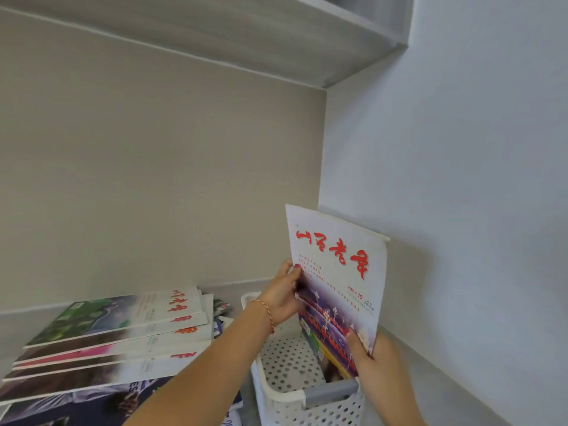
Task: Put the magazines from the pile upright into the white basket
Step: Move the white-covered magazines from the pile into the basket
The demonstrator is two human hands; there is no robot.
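A magazine (339,272) with a white cover and red characters stands upright over the white perforated basket (292,364), its lower edge dipping inside the basket. My left hand (281,295) grips its left edge at mid-height. My right hand (365,348) holds its lower right corner. Another magazine's edge shows inside the basket behind it. The pile of magazines (123,333) lies flat to the left of the basket, several high, with red titles showing.
The basket sits in the shelf's right corner against the white side wall (461,179), with a grey handle (332,392) on its near end. A beige back wall and an upper shelf (246,35) enclose the space. More magazines (92,407) lie under the pile.
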